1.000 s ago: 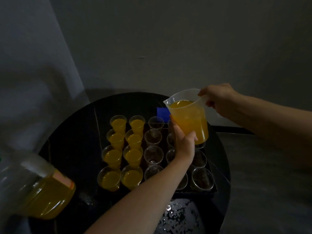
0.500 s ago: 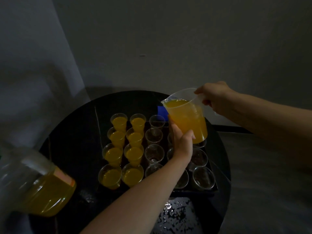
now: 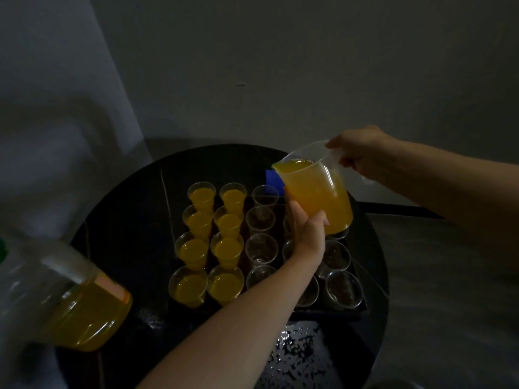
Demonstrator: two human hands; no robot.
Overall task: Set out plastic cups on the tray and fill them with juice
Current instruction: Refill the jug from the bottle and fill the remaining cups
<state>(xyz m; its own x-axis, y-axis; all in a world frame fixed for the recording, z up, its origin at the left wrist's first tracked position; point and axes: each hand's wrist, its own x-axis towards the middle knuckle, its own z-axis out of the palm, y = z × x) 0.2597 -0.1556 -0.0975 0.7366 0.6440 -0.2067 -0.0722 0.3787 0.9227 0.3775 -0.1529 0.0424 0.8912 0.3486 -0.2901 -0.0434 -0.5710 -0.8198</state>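
Observation:
A clear plastic measuring jug [image 3: 317, 192] full of orange juice hangs tilted over the black tray [image 3: 323, 311], its spout toward the left and juice up at the lip. My right hand [image 3: 362, 153] grips its handle. My left hand [image 3: 306, 234] holds the jug's lower side between thumb and fingers. On the tray, the two left columns hold several cups filled with juice [image 3: 227, 248]. The columns to their right hold several empty clear cups [image 3: 261, 248], some hidden behind my left arm.
The tray sits on a round black table [image 3: 134, 220] against a grey wall. A large juice bottle [image 3: 70, 304], partly full, is near the camera at lower left. A blue object [image 3: 272, 176] lies behind the tray. Wet specks glisten at the table's front edge [image 3: 297, 349].
The jug has tipped a little further to the left, and the juice now reaches the spout. Both hands stayed on the jug.

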